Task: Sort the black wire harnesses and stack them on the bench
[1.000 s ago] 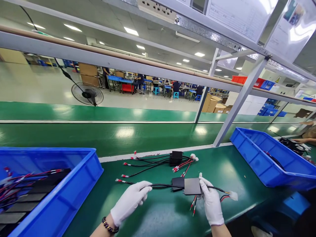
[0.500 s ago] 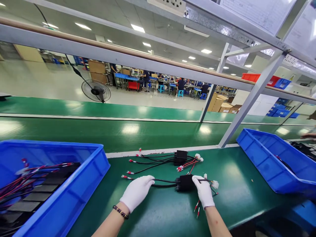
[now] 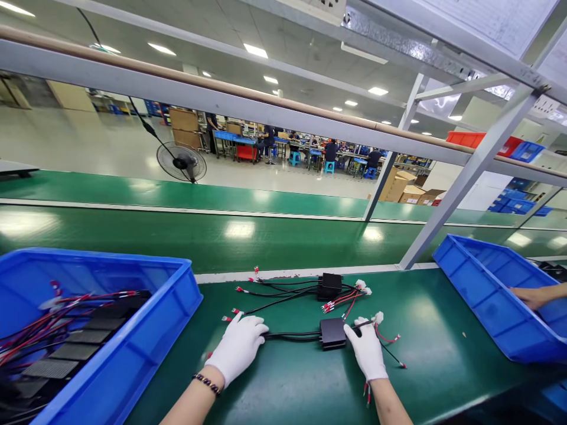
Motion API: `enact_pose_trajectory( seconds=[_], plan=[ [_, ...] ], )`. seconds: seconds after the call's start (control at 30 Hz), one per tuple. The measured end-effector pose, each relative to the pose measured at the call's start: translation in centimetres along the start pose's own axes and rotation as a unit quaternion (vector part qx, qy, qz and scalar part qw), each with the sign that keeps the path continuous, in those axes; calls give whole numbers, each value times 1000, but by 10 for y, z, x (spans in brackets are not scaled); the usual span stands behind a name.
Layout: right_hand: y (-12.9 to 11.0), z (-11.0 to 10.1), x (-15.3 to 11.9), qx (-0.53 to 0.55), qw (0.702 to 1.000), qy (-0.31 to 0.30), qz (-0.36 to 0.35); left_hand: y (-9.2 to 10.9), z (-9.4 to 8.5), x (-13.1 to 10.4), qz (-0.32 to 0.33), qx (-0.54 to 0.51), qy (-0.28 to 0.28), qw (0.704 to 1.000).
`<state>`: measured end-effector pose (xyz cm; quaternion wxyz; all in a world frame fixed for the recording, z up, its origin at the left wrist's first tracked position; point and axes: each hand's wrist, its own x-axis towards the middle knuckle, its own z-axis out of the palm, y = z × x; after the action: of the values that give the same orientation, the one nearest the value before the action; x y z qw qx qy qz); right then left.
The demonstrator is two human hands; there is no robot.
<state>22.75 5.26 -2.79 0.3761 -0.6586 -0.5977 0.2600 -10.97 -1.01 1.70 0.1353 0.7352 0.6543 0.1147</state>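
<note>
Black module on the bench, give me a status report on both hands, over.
Left hand flat on the black leads. Right hand pressing the wires beside the black module. Second module lies behind, apart. Co-worker's hand in right bin.

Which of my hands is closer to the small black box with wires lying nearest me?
Right hand: its fingers touch the small black box. Left hand rests farther left on its black cables.

The left blue bin [image 3: 133, 348] runs off the left and bottom edges, so its contents are only partly visible. The right blue bin [image 3: 487, 295] is cut by the right edge, and a co-worker's hand [image 3: 531, 296] reaches into it, arm out of frame. The left hand [image 3: 239, 348] covers part of the black cables [image 3: 292, 336]. People at the far tables [image 3: 319, 154] are too tiny to make out.
</note>
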Motion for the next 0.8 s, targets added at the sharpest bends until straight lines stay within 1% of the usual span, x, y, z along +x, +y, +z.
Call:
enact_pose_trajectory(
  seconds=[0.07, 0.1, 0.2, 0.23, 0.27, 0.33, 0.37, 0.4, 0.43, 0.47, 0.53, 0.57, 0.63, 0.73, 0.8],
  plan=[
    [2, -6, -7, -11, 1000, -17, 8, -4, 6, -2, 3, 47, 19, 999],
    [1, -12, -11, -18, 999, -36, 9, -6, 9, -3, -4, 63, 28, 998],
    [-3, -39, -25, -21, 993, -112, 23, -10, 20, -7, -12, 78, 41, 996],
    [-5, -50, -29, -16, 993, -118, 26, -11, 24, -8, -11, 76, 46, 996],
    [-6, -60, -31, -16, 994, -108, 25, -12, 27, -9, -11, 74, 52, 996],
    [-6, -78, -30, -55, 998, -43, 9, -12, 34, -10, -8, 75, 67, 995],
    [-5, -84, -28, -98, 995, -5, -2, -13, 37, -11, -6, 79, 77, 994],
    [-4, -88, -26, -153, 988, 19, -13, -13, 41, -11, -3, 82, 85, 993],
    [-3, -91, -22, -207, 978, 20, -20, -14, 44, -11, 1, 85, 93, 992],
    [-2, -92, -18, -252, 967, 2, -21, -14, 47, -11, 6, 88, 101, 991],
    [-3, -93, -9, -295, 953, -60, -14, -16, 51, -11, 17, 88, 113, 990],
    [-4, -93, -5, -293, 952, -83, -3, -17, 53, -11, 22, 86, 118, 989],
    [-9, -94, 3, -258, 960, -105, 16, -19, 55, -11, 29, 81, 127, 988],
    [-14, -92, 8, -175, 977, -115, 38, -21, 57, -11, 31, 85, 128, 988],
    [-14, -86, 5, -129, 984, -107, 65, -23, 58, -11, 34, 90, 127, 987]
  ],
)
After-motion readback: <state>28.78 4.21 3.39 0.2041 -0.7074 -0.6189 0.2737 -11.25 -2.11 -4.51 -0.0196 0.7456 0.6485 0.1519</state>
